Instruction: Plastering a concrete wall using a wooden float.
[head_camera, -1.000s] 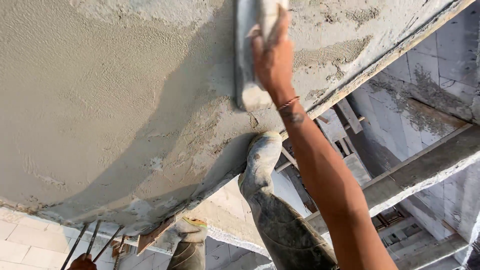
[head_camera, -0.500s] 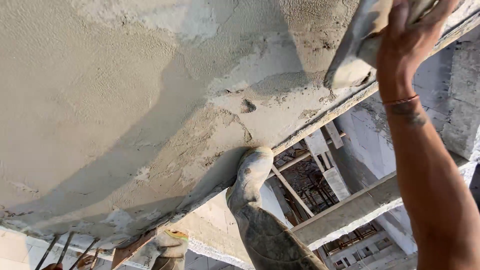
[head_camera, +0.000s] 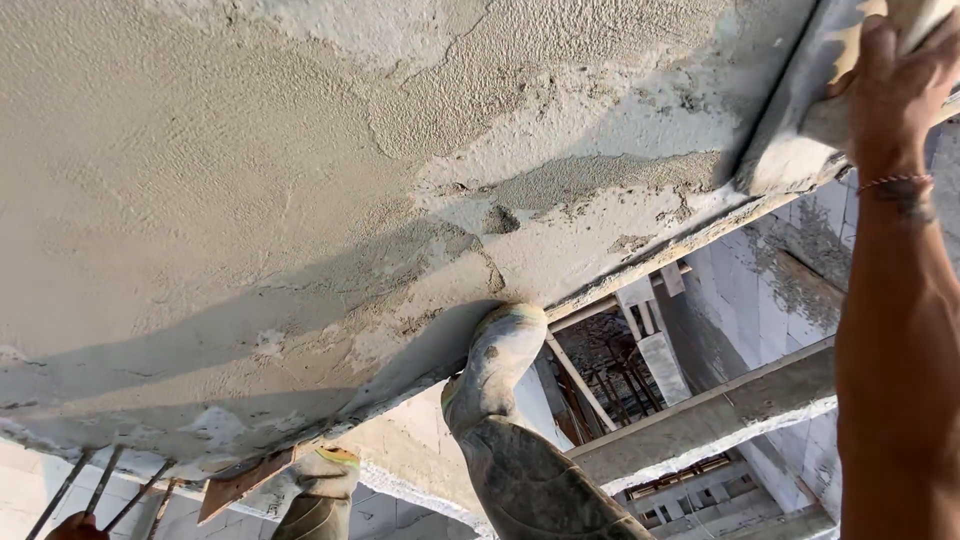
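Note:
My right hand (head_camera: 895, 90) grips the handle of a grey plastering float (head_camera: 800, 110) at the top right. The float's blade lies against the wet grey plaster wall (head_camera: 300, 200), close to the wall's straight edge. A thin band (head_camera: 895, 182) circles that wrist, and the forearm runs down the right side of the view. A small lump and rough ridges (head_camera: 500, 220) mark the plaster left of the float. My left hand is not in view.
Two mortar-caked boots (head_camera: 500, 360) (head_camera: 325, 475) stand at the foot of the wall. A plaster-splashed beam (head_camera: 720, 410) crosses below, over a deep drop to block walls. Bare steel rods (head_camera: 100, 490) stick out at the bottom left.
My right hand has carried the float to the right across the plaster, from mid-wall to the wall's edge. The view has shifted with it.

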